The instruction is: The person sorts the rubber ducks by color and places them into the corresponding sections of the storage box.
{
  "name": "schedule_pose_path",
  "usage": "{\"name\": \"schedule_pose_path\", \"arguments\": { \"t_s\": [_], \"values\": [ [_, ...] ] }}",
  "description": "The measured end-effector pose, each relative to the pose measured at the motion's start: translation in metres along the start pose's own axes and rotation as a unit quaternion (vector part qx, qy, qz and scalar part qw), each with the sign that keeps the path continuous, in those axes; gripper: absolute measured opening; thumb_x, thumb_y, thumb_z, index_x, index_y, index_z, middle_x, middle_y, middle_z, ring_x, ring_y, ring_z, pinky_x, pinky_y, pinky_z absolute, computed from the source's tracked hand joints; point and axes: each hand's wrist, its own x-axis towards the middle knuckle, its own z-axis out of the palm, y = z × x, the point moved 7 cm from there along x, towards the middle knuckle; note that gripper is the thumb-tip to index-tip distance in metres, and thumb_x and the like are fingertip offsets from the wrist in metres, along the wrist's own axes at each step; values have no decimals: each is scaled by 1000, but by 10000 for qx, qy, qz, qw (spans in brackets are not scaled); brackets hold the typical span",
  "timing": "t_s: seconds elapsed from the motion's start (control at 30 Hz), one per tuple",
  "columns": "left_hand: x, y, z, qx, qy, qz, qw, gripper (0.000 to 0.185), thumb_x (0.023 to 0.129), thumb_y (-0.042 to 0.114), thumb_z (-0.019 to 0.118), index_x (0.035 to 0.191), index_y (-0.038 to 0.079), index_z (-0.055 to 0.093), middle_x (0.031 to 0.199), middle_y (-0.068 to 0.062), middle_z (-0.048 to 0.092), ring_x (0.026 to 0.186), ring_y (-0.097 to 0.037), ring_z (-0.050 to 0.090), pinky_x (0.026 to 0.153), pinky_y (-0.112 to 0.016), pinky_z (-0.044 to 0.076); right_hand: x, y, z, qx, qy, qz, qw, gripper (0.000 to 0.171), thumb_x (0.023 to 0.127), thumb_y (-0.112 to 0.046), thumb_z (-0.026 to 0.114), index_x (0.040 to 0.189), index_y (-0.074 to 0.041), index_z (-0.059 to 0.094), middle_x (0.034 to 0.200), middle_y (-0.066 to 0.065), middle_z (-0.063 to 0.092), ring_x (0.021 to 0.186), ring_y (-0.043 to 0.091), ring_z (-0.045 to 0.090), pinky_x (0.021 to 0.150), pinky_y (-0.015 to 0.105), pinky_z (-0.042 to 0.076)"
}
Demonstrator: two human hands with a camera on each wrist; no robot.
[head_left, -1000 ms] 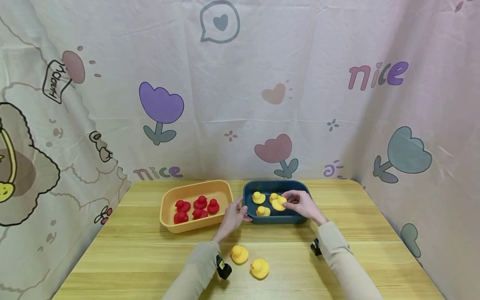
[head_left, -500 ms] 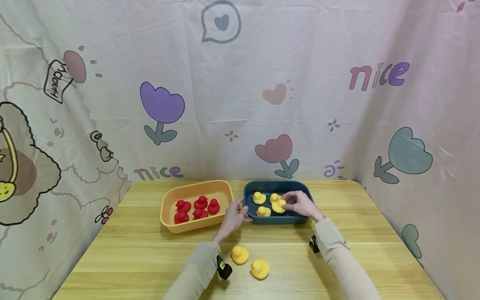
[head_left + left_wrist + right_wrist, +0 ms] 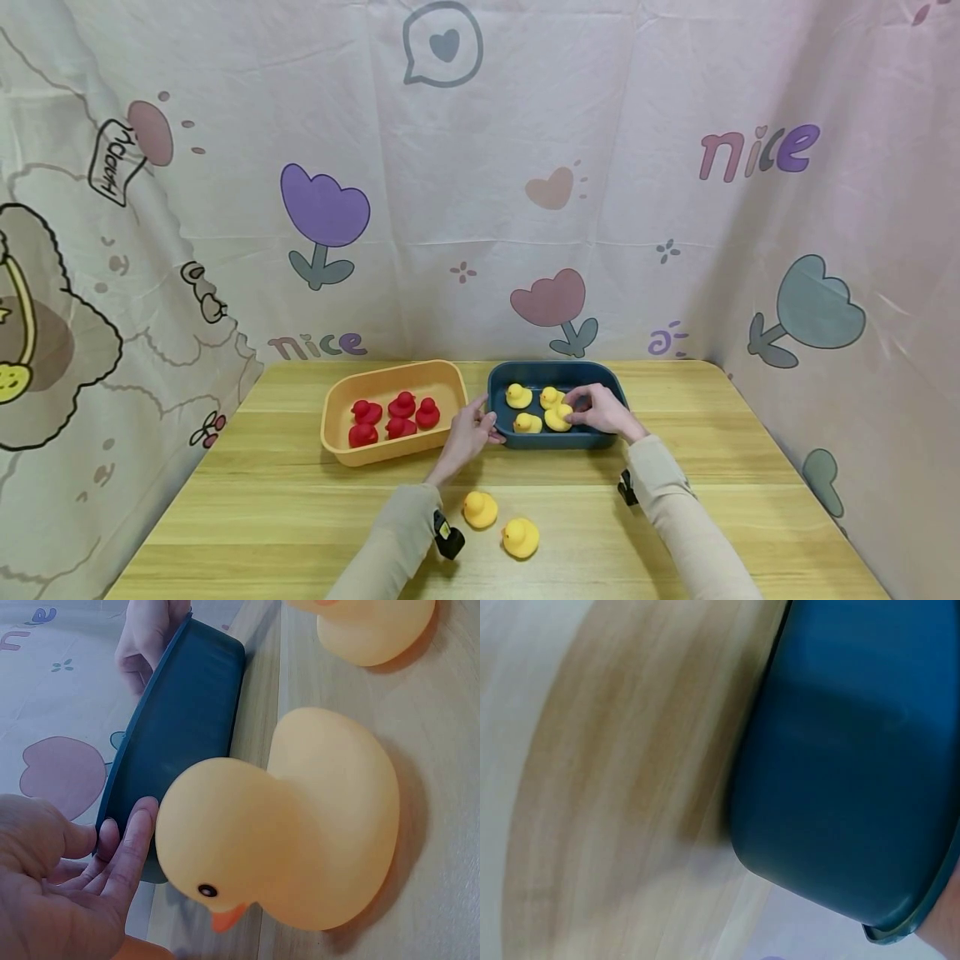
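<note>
In the head view, my right hand (image 3: pixel 603 411) reaches into the dark blue plastic bin (image 3: pixel 577 439) and pinches a yellow rubber duck (image 3: pixel 557 418), low beside other yellow ducks. One of these, a yellow duck (image 3: pixel 517 396), sits at the bin's left end. My left hand (image 3: pixel 465 433) holds the bin's near left corner; the left wrist view has its thumb and fingers at the rim and outer wall. Two yellow ducks, a nearer one (image 3: pixel 521 538) and a farther one (image 3: pixel 480 509), stand on the table between my forearms. The bin's wall hides the held duck in the right wrist view.
To the left of the blue bin stands an orange bin (image 3: pixel 345 457) with several red rubber ducks (image 3: pixel 401 427) inside. Both bins rest near the back edge of the wooden table (image 3: pixel 262 500). A printed cloth (image 3: pixel 465 208) hangs behind it.
The pinched duck has shifted slightly towards me and lower within the blue bin, uncovering more of the duck behind it. My left hand keeps its place at the bin's corner.
</note>
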Motion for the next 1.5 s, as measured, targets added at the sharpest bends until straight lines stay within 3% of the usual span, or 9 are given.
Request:
{"name": "schedule_pose_path", "arguments": {
  "t_s": [0.23,0.77,0.9,1.03,1.17,1.33,1.5],
  "values": [
    [-1,1,0,-56,7,3,10000,49,93,7,44,138,-1,27,83,-20,55,68,-27,67,68,-42,56,3,6,5,-241,-147,390,9988,25,72,-15,73,93,-5,65,89,10,64,69,11,60,62,21,52],
    [0,0,0,-17,45,-150,9999,49,93,8,44,138,1,28,84,-19,55,68,-27,67,67,-37,57,1,2,5,-200,-174,237,9994,28,72,-13,73,96,-3,64,88,11,64,70,13,58,62,18,50],
    [-2,3,0,-44,22,-134,9999,49,93,9,44,138,0,27,84,-21,54,69,-28,67,66,-36,57,-1,-3,3,-85,38,-52,9999,29,74,-11,70,100,-1,62,91,14,64,74,16,58,65,19,51],
    [-2,3,0,-35,16,-188,9998,50,93,11,45,139,2,27,84,-21,54,69,-27,67,67,-35,57,-9,-16,0,-12,464,-390,9982,27,76,-7,68,101,1,61,95,17,63,79,24,60,71,34,55],
    [0,-1,0,0,26,-195,9998,49,93,11,44,139,3,27,85,-19,55,68,-26,67,68,-35,57,-25,-47,-5,122,937,-815,9922,22,75,-1,67,97,1,62,95,20,61,81,34,58,74,48,52],
    [1,-1,0,49,26,-125,9999,49,93,10,43,139,1,28,84,-20,55,70,-29,67,68,-37,57,-46,-81,-8,103,1150,-1341,9842,20,75,0,67,95,-3,63,91,12,61,77,31,57,70,41,54],
    [2,-3,-1,101,63,-174,9998,49,93,10,44,138,2,28,82,-18,54,71,-31,67,69,-38,57,-61,-95,2,452,837,-1665,9814,23,75,2,66,97,-4,63,88,10,60,72,28,55,64,30,54]
  ]
}}
